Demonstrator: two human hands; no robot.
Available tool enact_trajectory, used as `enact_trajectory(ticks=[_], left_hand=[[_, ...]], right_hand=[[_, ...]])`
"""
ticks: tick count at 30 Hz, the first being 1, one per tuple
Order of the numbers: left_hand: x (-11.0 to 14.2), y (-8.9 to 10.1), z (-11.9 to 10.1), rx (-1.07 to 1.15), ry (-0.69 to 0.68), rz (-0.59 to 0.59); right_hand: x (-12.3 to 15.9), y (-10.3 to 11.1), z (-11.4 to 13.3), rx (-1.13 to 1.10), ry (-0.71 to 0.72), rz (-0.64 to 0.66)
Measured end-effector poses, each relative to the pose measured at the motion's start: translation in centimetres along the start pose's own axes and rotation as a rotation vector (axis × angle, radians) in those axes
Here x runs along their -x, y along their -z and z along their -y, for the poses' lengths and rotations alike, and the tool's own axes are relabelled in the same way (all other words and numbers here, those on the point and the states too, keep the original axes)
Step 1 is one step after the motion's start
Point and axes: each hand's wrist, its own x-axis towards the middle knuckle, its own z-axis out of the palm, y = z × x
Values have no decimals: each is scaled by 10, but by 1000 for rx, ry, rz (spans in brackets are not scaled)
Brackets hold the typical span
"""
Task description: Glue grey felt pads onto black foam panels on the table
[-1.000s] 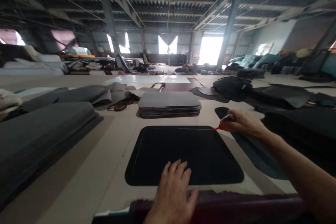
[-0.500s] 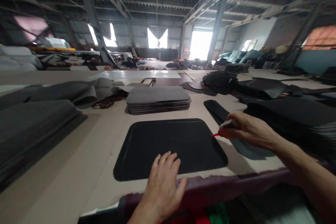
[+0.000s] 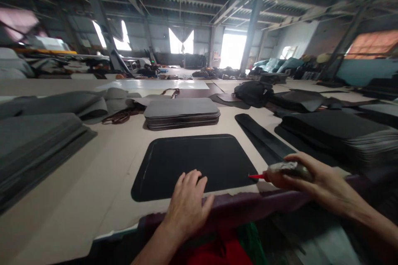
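A black sheet with rounded corners [image 3: 192, 161] lies flat on the table before me, a thin pale line running along its left and far edges. My left hand [image 3: 188, 196] rests on its near edge, fingers stretched out and holding nothing. In my right hand [image 3: 311, 178] is a glue bottle [image 3: 282, 172], tipped nearly level, with a thin red nozzle. The nozzle's tip is at the sheet's near right corner. Behind the black sheet stands a neat stack of grey rounded sheets [image 3: 182, 109].
Grey material is piled at the left [image 3: 37, 140], and a stack of dark sheets [image 3: 338, 132] stands at the right. Dark strips [image 3: 264, 138] lie right of the black sheet. A black bag-like bundle [image 3: 253, 92] sits farther back. Purple material [image 3: 242, 207] covers the table's near edge.
My right hand has drawn the bottle toward me along the sheet's right edge, from its middle to the near corner. My left hand stays on the sheet. The view has shifted slightly.
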Motion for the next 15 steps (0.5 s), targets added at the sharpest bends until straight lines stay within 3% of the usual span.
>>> enact_trajectory(ticks=[5,9,15], left_hand=[[0,4,-2,9,13,10],[-2,6,-2,29,4,38],[5,10,3,147,-3,48]], right_hand=[[2,-8,-4,-137,-41,36],[-5,-18,3,-118,-5,20],[-23,-36,26,-81,133,117]])
